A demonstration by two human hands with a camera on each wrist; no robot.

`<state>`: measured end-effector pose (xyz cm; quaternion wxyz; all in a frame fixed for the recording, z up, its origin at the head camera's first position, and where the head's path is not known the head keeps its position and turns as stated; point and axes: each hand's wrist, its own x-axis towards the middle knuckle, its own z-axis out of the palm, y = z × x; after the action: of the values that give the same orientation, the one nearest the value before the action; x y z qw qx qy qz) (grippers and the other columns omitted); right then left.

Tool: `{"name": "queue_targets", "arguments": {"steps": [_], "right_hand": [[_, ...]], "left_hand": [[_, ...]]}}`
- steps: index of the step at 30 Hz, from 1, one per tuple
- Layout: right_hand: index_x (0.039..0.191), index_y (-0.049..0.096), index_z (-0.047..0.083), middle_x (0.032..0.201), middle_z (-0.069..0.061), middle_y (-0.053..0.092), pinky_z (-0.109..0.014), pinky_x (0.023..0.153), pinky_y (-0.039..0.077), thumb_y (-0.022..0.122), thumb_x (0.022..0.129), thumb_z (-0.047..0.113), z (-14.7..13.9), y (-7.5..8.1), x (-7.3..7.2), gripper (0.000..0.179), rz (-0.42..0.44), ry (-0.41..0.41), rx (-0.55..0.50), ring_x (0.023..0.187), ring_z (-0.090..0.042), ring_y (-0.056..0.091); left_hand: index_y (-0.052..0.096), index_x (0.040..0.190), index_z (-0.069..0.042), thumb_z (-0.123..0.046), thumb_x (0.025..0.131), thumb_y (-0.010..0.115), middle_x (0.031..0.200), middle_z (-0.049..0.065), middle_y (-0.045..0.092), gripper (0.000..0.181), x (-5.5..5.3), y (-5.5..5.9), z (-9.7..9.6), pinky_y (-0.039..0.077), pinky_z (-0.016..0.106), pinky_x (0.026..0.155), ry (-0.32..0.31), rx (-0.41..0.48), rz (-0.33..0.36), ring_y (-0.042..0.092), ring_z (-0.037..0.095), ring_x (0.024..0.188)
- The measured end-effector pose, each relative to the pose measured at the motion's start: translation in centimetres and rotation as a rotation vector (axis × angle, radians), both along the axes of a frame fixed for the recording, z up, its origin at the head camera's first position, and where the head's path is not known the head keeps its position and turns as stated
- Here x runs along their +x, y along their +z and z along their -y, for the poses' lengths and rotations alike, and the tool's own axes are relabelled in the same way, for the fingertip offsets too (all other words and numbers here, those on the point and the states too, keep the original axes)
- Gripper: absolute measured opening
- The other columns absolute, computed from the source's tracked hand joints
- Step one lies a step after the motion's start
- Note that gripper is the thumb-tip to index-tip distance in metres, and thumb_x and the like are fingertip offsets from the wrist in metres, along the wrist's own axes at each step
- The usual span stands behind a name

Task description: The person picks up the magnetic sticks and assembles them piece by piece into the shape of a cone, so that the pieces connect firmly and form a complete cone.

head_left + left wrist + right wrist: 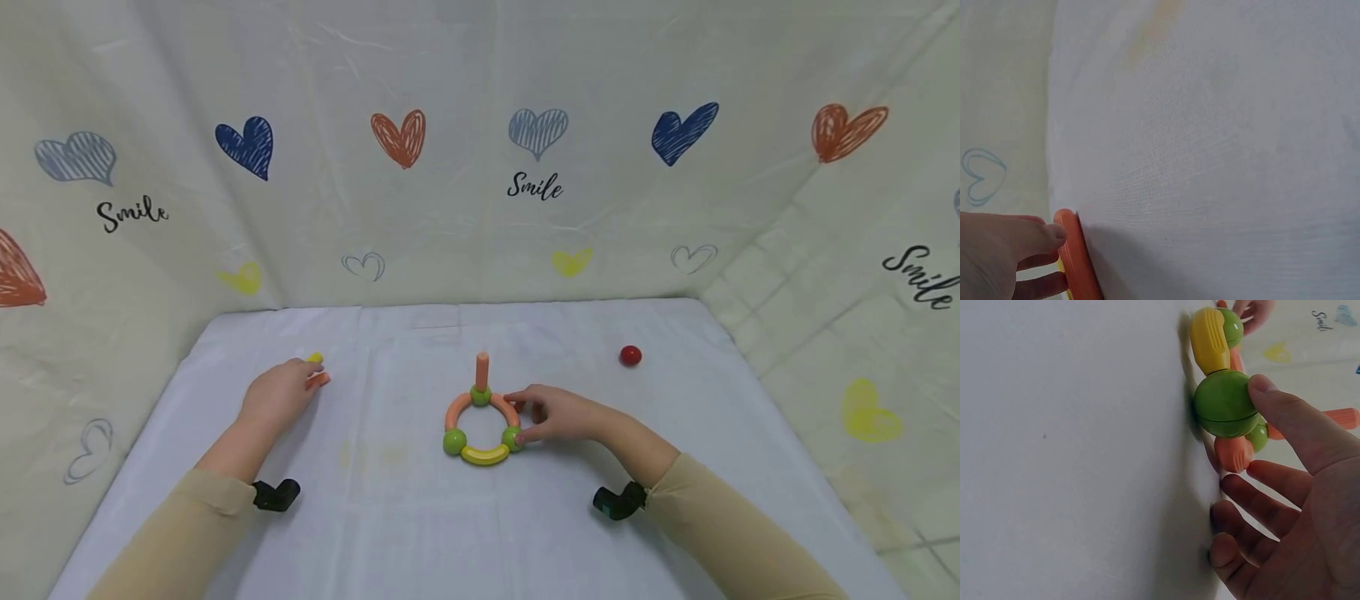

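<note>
Pale cloth printed with hearts (398, 138) and the word "Smile" hangs as a backdrop (457, 217) behind and on both sides of the table (390, 542), which wears a white cover. Its far edge runs straight along the foot of the backdrop; the left edge slants past near my left hand (277, 396), while the right edge lies well apart from my right hand (566, 414).

At the middle of the table lies a ring (456, 410) of two orange curves and one yellow curve (485, 456), joined by three green balls. An orange peg (482, 372) stands up from the farthest ball. With my right thumb on the right-hand green ball (512, 438) and my forefinger against the orange curve beside it, I grip the ring's outer side; the other fingers are bent and spread apart.

Over on the left I pinch an orange stick (1082, 262) between thumb and fingers. Something yellow (315, 357) shows just beyond them; whether they touch it I cannot tell.

Wide white cover stretches between my left hand and the ring, and more in front of it. Toward the far right sits a red ball (631, 356), apart from my right hand.
</note>
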<state>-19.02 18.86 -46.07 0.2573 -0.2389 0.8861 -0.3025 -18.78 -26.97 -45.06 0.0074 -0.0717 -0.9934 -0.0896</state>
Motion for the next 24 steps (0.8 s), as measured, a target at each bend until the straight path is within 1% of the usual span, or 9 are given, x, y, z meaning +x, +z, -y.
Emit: {"name": "queue_targets", "arguments": {"steps": [4, 11, 16, 24], "right_hand": [[0.142, 0.055, 0.022, 0.107, 0.005, 0.057, -0.032, 0.079, 0.047, 0.082, 0.082, 0.040, 0.03, 0.12, 0.00, 0.068, 0.007, -0.003, 0.009, 0.094, -0.017, 0.052], [0.142, 0.055, 0.020, 0.106, 0.004, 0.057, -0.034, 0.079, 0.047, 0.081, 0.082, 0.040, 0.06, 0.19, 0.01, 0.068, 0.005, 0.008, 0.002, 0.093, -0.018, 0.051], [0.142, 0.054, 0.021, 0.104, 0.003, 0.057, -0.034, 0.077, 0.047, 0.081, 0.082, 0.039, 0.02, 0.27, 0.04, 0.068, 0.007, 0.007, 0.002, 0.092, -0.018, 0.051], [0.142, 0.054, 0.022, 0.107, 0.005, 0.057, -0.034, 0.079, 0.047, 0.081, 0.082, 0.039, 0.16, 0.36, 0.06, 0.068, 0.016, 0.000, 0.001, 0.093, -0.019, 0.051]], "left_hand": [[0.068, 0.122, -0.003, -0.022, 0.097, 0.065, 0.110, 0.020, 0.068, 0.032, -0.28, -0.17, -0.17, 0.051, 0.054, 0.079, -0.005, -0.026, 0.011, 0.065, 0.043, 0.099], [0.069, 0.121, -0.003, -0.023, 0.098, 0.064, 0.111, 0.021, 0.068, 0.031, -0.51, -0.30, -0.35, 0.051, 0.055, 0.078, 0.002, -0.031, 0.015, 0.064, 0.045, 0.098], [0.068, 0.122, -0.002, -0.024, 0.098, 0.063, 0.115, 0.023, 0.067, 0.032, -0.56, -0.21, -0.37, 0.050, 0.057, 0.081, -0.001, -0.022, 0.009, 0.063, 0.046, 0.101], [0.067, 0.124, -0.002, -0.024, 0.099, 0.062, 0.119, 0.023, 0.067, 0.033, -0.87, -0.75, -0.04, 0.049, 0.057, 0.084, 0.002, -0.020, 0.015, 0.062, 0.046, 0.104]]}}
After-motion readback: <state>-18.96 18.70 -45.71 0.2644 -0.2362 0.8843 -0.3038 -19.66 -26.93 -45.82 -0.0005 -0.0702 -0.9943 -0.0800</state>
